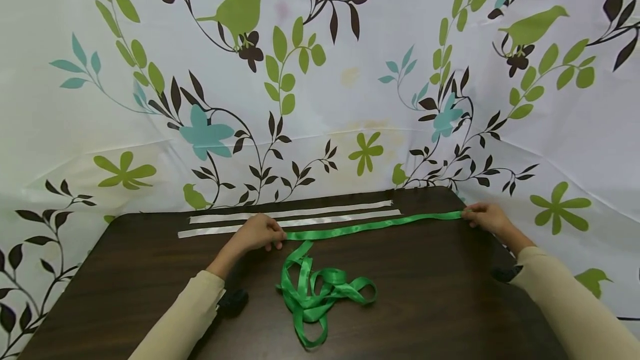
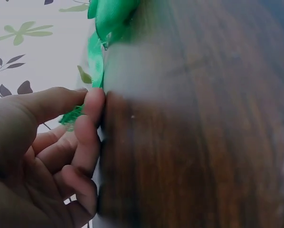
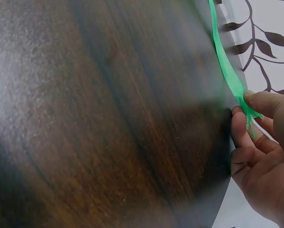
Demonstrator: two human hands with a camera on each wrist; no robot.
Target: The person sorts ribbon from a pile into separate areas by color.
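Observation:
A green satin ribbon (image 1: 370, 226) stretches between my two hands across the far part of the dark table. My left hand (image 1: 257, 232) pinches its left end between thumb and forefinger. In the left wrist view a frayed green tip (image 2: 71, 116) pokes out behind the thumb. My right hand (image 1: 485, 218) pinches the other end near the table's right edge, and its frayed tip (image 3: 252, 118) sticks out past the thumb in the right wrist view. Just in front of the stretched strip lies a loose, looped heap of green ribbon (image 1: 315, 311).
Two white ribbon strips (image 1: 300, 212) lie side by side beyond the green one, roughly parallel to it. The brown wood-grain table (image 1: 425, 293) meets a white cloth (image 1: 330, 99) printed with birds and leaves at its back and right edges.

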